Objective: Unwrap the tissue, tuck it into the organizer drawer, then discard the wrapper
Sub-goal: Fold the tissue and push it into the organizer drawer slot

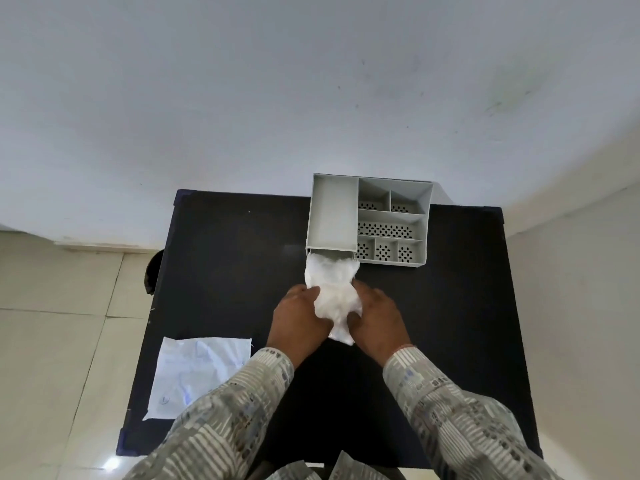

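Note:
A white wad of tissue (333, 289) lies on the black table, its far end inside the front slot of the grey organizer (333, 211). My left hand (297, 315) and my right hand (375, 315) press on the tissue's near part from either side, fingers curled around it. The flat, empty plastic wrapper (194, 370) lies at the table's near left corner, partly under my left sleeve. The drawer itself is hidden behind the tissue.
The organizer's right side has several small perforated compartments (391, 230). The black table (221, 271) stands against a pale wall. A dark round object (152, 271) sits on the tiled floor beside the table's left edge.

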Demonstrator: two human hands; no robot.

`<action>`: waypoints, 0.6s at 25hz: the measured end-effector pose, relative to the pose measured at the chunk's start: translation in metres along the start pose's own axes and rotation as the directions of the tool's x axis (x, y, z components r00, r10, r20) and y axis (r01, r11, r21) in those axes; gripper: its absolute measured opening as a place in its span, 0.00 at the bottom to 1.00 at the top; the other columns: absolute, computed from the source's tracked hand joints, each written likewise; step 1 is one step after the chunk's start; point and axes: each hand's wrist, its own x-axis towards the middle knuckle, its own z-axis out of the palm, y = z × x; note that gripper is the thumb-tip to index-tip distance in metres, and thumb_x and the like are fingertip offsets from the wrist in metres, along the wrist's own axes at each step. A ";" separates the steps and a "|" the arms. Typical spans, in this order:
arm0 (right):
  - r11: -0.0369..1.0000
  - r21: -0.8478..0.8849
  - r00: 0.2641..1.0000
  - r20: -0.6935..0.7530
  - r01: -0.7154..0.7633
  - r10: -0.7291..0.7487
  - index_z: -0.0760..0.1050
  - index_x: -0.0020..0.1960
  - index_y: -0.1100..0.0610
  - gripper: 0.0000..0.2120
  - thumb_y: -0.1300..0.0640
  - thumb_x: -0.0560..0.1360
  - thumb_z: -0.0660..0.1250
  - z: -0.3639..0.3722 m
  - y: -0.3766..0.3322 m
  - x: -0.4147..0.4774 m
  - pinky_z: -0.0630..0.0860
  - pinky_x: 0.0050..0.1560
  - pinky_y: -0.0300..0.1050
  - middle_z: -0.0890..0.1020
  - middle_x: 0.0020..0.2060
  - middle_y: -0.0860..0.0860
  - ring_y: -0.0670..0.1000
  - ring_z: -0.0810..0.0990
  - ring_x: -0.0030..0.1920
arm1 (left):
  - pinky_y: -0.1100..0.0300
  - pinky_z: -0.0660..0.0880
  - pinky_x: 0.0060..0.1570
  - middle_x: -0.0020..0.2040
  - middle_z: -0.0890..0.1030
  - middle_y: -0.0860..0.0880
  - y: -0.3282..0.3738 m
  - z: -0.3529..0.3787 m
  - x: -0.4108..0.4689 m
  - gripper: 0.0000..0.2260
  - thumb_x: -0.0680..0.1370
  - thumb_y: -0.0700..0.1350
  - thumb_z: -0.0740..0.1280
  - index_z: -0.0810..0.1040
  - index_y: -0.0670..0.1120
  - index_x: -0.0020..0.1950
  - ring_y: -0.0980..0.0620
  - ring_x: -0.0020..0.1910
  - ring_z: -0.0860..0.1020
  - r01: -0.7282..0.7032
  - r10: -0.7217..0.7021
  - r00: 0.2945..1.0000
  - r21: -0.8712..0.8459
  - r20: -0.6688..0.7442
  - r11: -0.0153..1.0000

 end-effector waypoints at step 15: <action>0.983 -0.145 0.993 0.050 0.110 -0.104 0.79 0.67 0.60 0.20 0.62 0.76 0.66 -0.009 -0.014 0.040 0.73 0.67 0.50 0.80 0.65 0.59 0.60 0.79 0.66 | 0.51 0.83 0.50 0.56 0.82 0.46 0.014 -0.015 0.038 0.11 0.74 0.41 0.72 0.83 0.40 0.55 0.43 0.49 0.85 -0.073 0.077 0.996 0.085 -0.038 0.994</action>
